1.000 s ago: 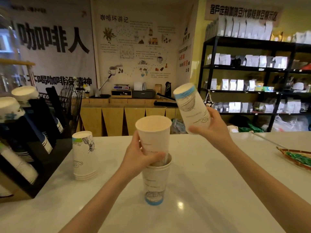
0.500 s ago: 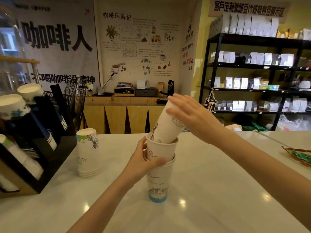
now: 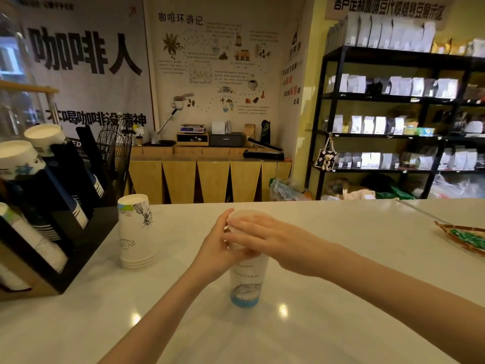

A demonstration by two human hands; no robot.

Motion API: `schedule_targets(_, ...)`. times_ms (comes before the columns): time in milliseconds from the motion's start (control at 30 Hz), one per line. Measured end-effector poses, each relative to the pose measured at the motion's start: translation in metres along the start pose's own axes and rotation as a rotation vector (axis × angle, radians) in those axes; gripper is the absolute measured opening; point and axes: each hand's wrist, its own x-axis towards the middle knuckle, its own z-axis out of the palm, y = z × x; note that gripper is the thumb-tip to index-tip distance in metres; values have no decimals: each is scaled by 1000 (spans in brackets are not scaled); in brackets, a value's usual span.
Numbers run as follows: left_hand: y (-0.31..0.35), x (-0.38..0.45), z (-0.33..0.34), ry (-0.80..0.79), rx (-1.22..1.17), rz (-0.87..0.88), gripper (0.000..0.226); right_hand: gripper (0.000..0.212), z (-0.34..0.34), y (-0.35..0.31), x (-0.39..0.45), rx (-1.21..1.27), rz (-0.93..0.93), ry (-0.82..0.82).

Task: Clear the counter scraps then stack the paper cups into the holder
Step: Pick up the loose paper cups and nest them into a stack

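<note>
Bare white counter [image 3: 341,298] is seen around a stack of paper cups [image 3: 246,282] standing at frame centre, well apart from the near edge. The stack is gripped by the curled fingers of the left hand [image 3: 223,248]; the right hand [image 3: 265,237] is laid flat on its top, fingers extended. Left of centre, a second, inverted stack [image 3: 136,232] is set beside the black cup holder [image 3: 52,222]; stocked shelves [image 3: 393,114] are seen upper right.

On the counter [image 3: 341,258] stand two cup stacks [image 3: 136,232] [image 3: 246,282], one holder [image 3: 60,222] and one tray [image 3: 464,237]; two hands [image 3: 223,248] [image 3: 265,237] show.
</note>
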Motion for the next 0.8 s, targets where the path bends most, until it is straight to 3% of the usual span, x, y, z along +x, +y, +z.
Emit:
schedule_targets(133, -6, -1, 0, 11, -18, -29, 91, 77, -2, -10, -1, 453, 208, -23)
schedule_targets(267, -5, -2, -1, 20, -6, -8, 86, 75, -13, -5, -2, 678, 320, 148)
schedule_targets(367, -5, -4, -4, 45, 61, -17, 96, 94, -7, 7, -5, 739, 485, 155)
schedule_targets(467, -6, -5, -5, 48, 95, -5, 82, 115, 18, 13, -11, 931, 643, 92)
schedule_targets(567, -5, -7, -5, 60, 137, 11, 71, 123, 48, 12, -16, 1097, 676, 57)
schedule_targets(800, 5, -18, 2, 129, 485, 166, 68, 104, 102, -1, -16, 1301, 629, 32)
